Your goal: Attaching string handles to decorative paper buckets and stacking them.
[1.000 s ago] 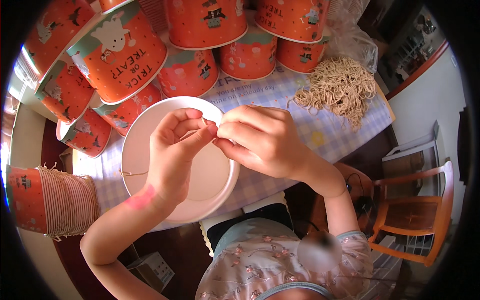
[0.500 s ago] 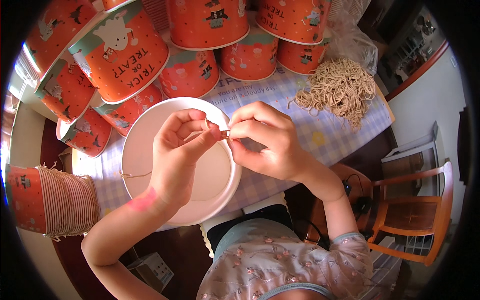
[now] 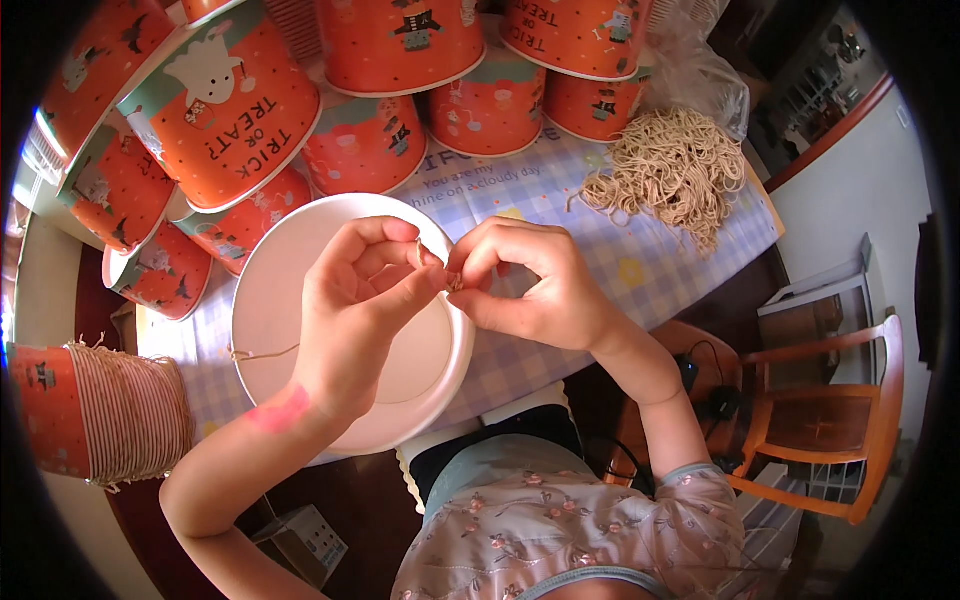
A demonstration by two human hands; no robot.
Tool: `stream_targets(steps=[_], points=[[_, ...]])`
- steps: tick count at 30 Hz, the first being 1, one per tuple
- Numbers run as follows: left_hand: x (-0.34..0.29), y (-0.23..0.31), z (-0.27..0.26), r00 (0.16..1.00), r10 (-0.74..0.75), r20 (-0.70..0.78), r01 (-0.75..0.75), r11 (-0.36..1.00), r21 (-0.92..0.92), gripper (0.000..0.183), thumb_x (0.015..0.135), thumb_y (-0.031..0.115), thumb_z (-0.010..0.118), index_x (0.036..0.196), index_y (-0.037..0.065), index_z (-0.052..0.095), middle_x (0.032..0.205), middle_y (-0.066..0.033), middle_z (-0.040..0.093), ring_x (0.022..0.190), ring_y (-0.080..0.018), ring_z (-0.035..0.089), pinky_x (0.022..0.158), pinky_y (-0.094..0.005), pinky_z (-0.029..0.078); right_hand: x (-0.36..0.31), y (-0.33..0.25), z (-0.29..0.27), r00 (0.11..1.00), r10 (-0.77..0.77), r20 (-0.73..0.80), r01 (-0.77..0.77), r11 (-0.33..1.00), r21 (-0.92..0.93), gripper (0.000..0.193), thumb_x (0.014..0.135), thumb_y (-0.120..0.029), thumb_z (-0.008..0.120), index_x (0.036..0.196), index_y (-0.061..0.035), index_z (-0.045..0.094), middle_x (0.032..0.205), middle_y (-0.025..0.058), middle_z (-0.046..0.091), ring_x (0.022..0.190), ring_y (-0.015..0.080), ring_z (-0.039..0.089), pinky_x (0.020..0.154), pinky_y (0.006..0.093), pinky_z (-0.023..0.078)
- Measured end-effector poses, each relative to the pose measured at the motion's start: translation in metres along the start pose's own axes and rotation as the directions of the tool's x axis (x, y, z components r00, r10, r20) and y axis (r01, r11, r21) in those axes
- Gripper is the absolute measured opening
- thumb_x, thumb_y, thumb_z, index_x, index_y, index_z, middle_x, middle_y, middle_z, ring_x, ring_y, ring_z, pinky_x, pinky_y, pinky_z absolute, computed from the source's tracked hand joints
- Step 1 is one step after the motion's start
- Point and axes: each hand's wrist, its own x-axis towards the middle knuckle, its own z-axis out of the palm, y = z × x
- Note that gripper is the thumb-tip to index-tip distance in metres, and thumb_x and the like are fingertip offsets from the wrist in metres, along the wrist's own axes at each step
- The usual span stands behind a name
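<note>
Pinching a thin tan string (image 3: 262, 352) at the far rim of the white paper bucket (image 3: 300, 290), the left hand (image 3: 350, 310) and right hand (image 3: 530, 285) have drawn slightly apart since a moment ago, fingertips now meeting only at the string. The bucket's inside, at the table's (image 3: 620, 270) near edge, looks empty. Both wrists bend inward, fingers curled, thumbs pressed to forefingers.

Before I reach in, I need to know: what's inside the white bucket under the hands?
The white bucket looks bare inside; a thin string crosses its left rim. The left hand covers its middle.
</note>
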Motion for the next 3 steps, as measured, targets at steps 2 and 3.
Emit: stream_targets(steps=[2,3], points=[[-0.0006,0.0000,-0.0002,1.000,0.007,0.002,-0.007,1.000,0.011,0.022,0.069,-0.004,0.052,0.088,0.000,0.042,0.079,-0.0037,0.050,0.077,-0.0111,0.050,0.071,-0.0221,0.040,0.0001,-0.0063,-0.0018,0.979,0.200,0.032,-0.201,0.979,0.043,0.012,0.062,-0.002,0.061,0.066,-0.0041,0.049,0.070,0.0042,0.053,0.065,0.0157,0.050,0.061,0.0236,0.039],[-0.0009,0.0002,0.0002,1.000,0.007,-0.005,-0.007,1.000,0.023,0.022,0.069,-0.004,0.052,0.088,0.000,0.042,0.079,-0.0038,0.050,0.077,-0.0117,0.050,0.071,-0.0221,0.040,0.0005,-0.0084,-0.0037,0.966,0.255,0.049,-0.257,0.965,0.040,0.013,0.062,-0.004,0.061,0.068,-0.0064,0.050,0.073,0.0041,0.054,0.066,0.0162,0.050,0.061,0.0235,0.040]])
